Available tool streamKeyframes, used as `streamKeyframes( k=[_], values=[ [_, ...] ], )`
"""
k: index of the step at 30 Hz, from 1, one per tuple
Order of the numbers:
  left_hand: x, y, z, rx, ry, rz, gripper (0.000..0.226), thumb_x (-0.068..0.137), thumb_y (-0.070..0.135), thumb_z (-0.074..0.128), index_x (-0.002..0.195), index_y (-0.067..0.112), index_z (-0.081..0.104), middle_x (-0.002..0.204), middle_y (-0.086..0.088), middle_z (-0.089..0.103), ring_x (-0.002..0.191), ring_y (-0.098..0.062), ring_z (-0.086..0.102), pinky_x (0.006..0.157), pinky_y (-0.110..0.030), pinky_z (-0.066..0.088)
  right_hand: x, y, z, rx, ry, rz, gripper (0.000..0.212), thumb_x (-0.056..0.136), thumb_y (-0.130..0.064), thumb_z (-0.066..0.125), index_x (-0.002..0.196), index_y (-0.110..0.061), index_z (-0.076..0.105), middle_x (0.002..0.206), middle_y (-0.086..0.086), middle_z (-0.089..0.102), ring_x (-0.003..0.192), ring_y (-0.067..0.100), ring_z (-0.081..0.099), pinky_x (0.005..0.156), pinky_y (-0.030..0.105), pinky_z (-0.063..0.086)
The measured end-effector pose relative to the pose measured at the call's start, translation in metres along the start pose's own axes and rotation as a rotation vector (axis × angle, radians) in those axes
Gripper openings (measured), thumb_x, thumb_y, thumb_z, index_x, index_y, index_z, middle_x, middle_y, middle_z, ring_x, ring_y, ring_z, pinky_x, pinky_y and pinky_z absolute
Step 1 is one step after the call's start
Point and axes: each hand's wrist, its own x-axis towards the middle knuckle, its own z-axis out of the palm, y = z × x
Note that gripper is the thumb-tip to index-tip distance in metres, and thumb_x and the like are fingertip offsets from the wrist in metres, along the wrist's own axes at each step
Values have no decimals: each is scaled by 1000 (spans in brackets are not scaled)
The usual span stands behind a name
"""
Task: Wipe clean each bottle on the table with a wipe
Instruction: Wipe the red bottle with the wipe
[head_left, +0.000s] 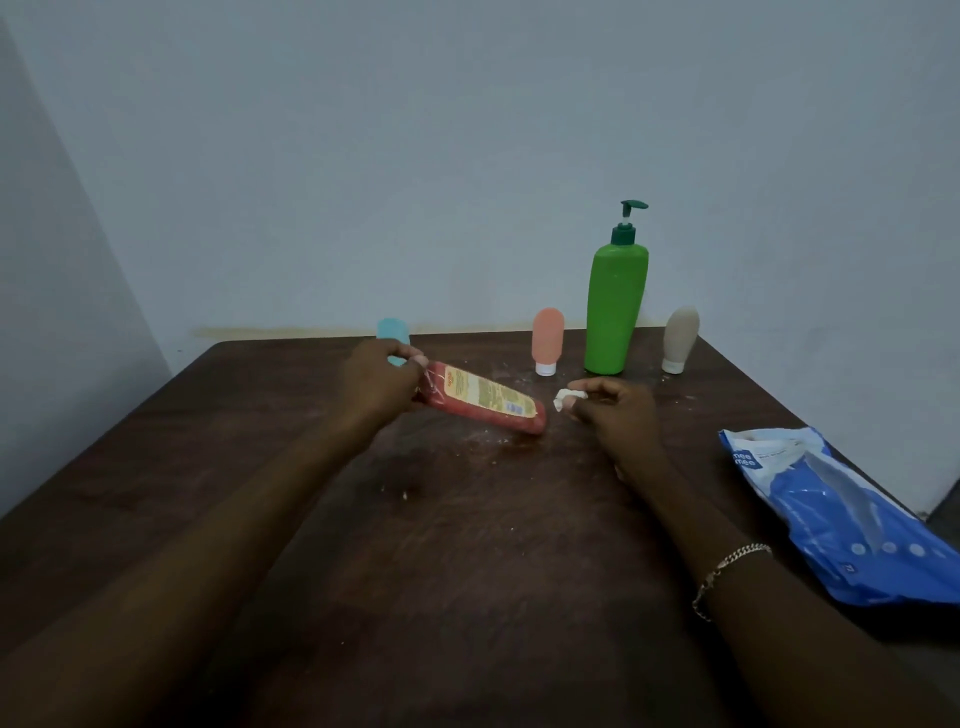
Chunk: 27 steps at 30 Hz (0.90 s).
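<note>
Left hand (382, 382) grips red bottle (485, 400) by far end, fingers curled round it. Bottle tilted over table (467, 571), low end near surface; touching or not, cannot tell. Right hand (613, 410) pinches small crumpled wipe (563, 399) just beside bottle's low end, not on it.

Judgement: red bottle in work. Teal (392, 332), peach (547, 338), green pump (615, 306) and beige (679, 338) bottles stand at back; wiped or not, cannot tell. Wipe pack (841, 519) lies at right.

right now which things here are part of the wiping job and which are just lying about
Job: red bottle, wipe, teal bottle, peach bottle, green pump bottle, beige bottle, wipes pack.
Lying about: white crumbs on the table.
</note>
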Motion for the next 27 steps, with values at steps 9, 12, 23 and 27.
streamKeyframes(
  k=[9,12,23,27],
  values=[
    [-21,-43,-9,21,-378,-78,62,73,28,86,130,22,62,119,1,67,105,-12,63,82,-26,53,-10,-11,-1,-324,0,-104,21,72,-24,83,93,-26,78,86,-11,75,81,5,68,81,31,57],
    [-23,-52,-4,91,-390,-50,65,71,32,87,130,26,62,119,5,66,103,-8,61,86,-28,53,-10,-13,2,-450,-21,-119,25,78,-26,80,102,-25,76,96,-7,75,83,5,66,83,29,55],
    [-34,-55,0,90,-380,61,51,66,48,86,110,29,72,92,15,72,84,-3,68,70,-19,51,-58,-50,49,-753,-309,-347,25,91,-23,66,115,-16,70,115,1,61,100,10,54,82,14,42],
    [-38,-54,-2,80,-393,74,49,68,48,85,112,30,72,89,15,73,79,5,67,64,-14,49,-46,-40,36,-738,-183,-319,22,87,-19,70,109,-19,73,107,2,61,97,14,57,87,33,50]
  ],
)
